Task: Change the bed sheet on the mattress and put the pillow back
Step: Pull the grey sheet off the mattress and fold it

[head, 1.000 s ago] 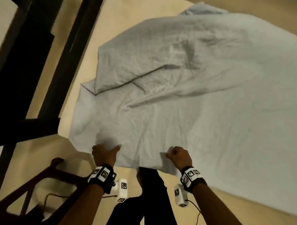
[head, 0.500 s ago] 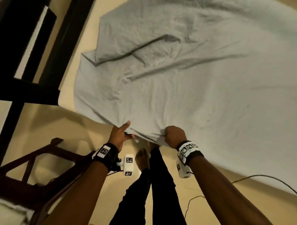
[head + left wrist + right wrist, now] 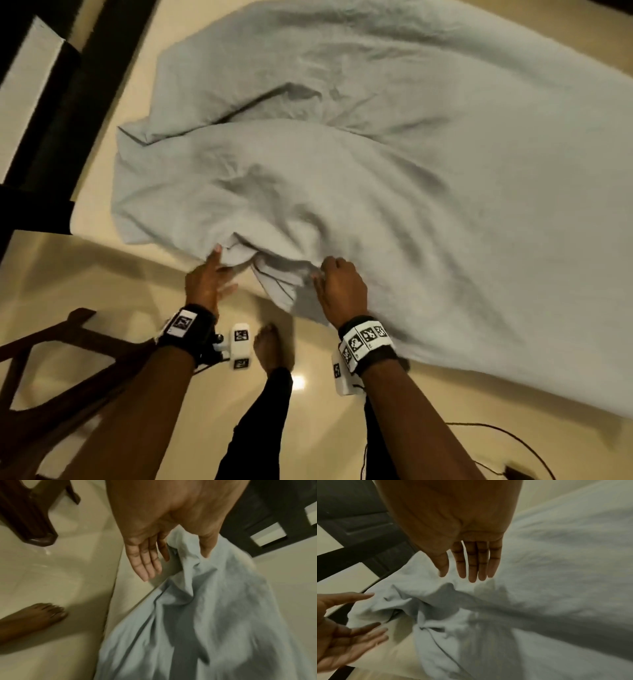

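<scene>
A pale grey-blue bed sheet [image 3: 394, 178] lies rumpled over the cream mattress [image 3: 99, 205], bunched into a fold at the near edge. My left hand [image 3: 209, 277] is at that fold with its fingers straight; in the left wrist view the thumb of my left hand [image 3: 147, 555] touches the sheet [image 3: 214, 615]. My right hand [image 3: 339, 284] is just right of the fold. In the right wrist view my right hand [image 3: 471, 563] hovers flat above the sheet [image 3: 565, 574] and holds nothing. No pillow is in view.
A dark bed frame [image 3: 65, 102] runs along the mattress's left side. A brown wooden chair [image 3: 51, 377] stands on the glossy floor at the lower left. My bare foot [image 3: 270, 346] is close to the mattress edge. A black cable [image 3: 496, 431] trails on the floor at the right.
Both hands gripped the sheet's near edge and pulled it. Now they have let go with fingers spread, and the sheet has billowed and bunched at the near edge.
</scene>
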A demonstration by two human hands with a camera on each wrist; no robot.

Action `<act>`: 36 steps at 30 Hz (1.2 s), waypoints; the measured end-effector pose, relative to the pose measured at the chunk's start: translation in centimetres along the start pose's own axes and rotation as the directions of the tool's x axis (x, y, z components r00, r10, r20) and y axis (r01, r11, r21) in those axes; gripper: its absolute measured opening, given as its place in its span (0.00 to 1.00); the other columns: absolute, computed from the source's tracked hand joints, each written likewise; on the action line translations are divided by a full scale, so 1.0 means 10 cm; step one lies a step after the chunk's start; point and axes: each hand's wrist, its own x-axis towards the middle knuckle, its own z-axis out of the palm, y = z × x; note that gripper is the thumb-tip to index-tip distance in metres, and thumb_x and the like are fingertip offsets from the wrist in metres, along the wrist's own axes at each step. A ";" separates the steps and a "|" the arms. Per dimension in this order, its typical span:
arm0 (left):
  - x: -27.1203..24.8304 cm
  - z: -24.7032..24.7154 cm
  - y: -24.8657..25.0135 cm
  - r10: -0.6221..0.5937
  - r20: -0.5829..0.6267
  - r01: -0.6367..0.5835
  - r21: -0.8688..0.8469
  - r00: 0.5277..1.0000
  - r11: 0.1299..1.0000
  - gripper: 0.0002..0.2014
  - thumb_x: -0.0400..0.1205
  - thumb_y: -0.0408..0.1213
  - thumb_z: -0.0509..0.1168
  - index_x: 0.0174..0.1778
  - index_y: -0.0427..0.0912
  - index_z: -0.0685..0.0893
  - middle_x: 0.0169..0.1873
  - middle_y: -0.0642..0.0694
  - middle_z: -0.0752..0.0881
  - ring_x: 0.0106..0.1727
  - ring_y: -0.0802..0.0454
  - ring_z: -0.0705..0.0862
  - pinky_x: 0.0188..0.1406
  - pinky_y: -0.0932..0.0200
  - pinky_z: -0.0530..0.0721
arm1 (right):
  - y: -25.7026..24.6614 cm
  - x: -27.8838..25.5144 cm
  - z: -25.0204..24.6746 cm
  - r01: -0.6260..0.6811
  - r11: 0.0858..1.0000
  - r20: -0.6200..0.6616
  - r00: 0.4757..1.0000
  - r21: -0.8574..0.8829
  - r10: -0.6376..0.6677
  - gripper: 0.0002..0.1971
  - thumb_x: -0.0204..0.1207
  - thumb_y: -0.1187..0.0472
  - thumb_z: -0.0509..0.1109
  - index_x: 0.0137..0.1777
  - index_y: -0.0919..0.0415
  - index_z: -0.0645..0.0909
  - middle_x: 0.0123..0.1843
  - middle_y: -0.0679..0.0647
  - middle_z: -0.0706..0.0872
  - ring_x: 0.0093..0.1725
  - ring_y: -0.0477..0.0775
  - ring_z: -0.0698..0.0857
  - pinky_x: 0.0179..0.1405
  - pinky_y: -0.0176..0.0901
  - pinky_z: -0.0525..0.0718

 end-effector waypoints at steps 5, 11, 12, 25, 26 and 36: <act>-0.33 0.52 -1.21 -0.197 0.109 0.142 0.380 0.974 0.914 0.23 0.69 0.55 0.83 0.45 0.38 0.89 0.37 0.44 0.87 0.41 0.48 0.85 0.39 0.54 0.88 | 1.07 -0.39 0.09 -0.074 0.994 0.079 0.994 -0.083 0.081 0.14 0.75 0.54 0.76 0.50 0.65 0.82 0.46 0.63 0.86 0.45 0.67 0.85 0.37 0.53 0.83; -0.67 1.51 -2.22 -0.373 0.140 0.237 0.561 0.917 0.793 0.35 0.67 0.67 0.78 0.57 0.41 0.89 0.51 0.42 0.92 0.53 0.46 0.89 0.36 0.55 0.91 | 2.48 -0.76 0.04 -0.157 0.904 0.235 0.935 -0.397 0.266 0.31 0.67 0.39 0.79 0.57 0.66 0.81 0.53 0.65 0.86 0.53 0.68 0.84 0.50 0.57 0.80; -0.70 1.70 -2.37 -0.394 0.130 0.265 0.549 0.910 0.793 0.37 0.68 0.67 0.78 0.57 0.37 0.88 0.51 0.37 0.92 0.52 0.43 0.91 0.43 0.48 0.93 | 2.69 -0.76 0.03 -0.125 0.893 0.269 0.928 -0.433 0.260 0.34 0.66 0.37 0.79 0.58 0.66 0.81 0.54 0.66 0.85 0.53 0.69 0.83 0.50 0.58 0.80; -1.34 1.93 -2.37 -0.164 0.212 0.022 0.549 0.963 0.836 0.27 0.80 0.47 0.76 0.33 0.23 0.82 0.34 0.26 0.89 0.40 0.28 0.91 0.40 0.43 0.92 | 3.17 -0.56 -0.23 0.233 0.970 0.497 0.852 -0.073 -0.167 0.27 0.80 0.34 0.61 0.55 0.59 0.80 0.50 0.57 0.84 0.51 0.60 0.84 0.41 0.49 0.78; -1.39 1.93 -2.36 -0.155 0.244 0.006 0.521 0.957 0.853 0.28 0.81 0.44 0.76 0.34 0.17 0.81 0.33 0.25 0.89 0.39 0.28 0.91 0.36 0.46 0.91 | 3.18 -0.59 -0.22 0.242 0.967 0.534 0.830 -0.082 -0.162 0.32 0.75 0.27 0.62 0.55 0.59 0.79 0.50 0.57 0.83 0.51 0.59 0.82 0.41 0.50 0.77; -1.46 1.90 -2.46 0.018 0.320 -0.158 0.420 0.947 0.894 0.25 0.83 0.44 0.73 0.21 0.33 0.87 0.29 0.30 0.87 0.38 0.35 0.88 0.58 0.31 0.88 | 3.31 -0.92 0.05 0.236 0.965 0.507 0.849 -0.110 -0.150 0.12 0.76 0.61 0.65 0.57 0.61 0.83 0.53 0.59 0.85 0.54 0.64 0.84 0.41 0.49 0.76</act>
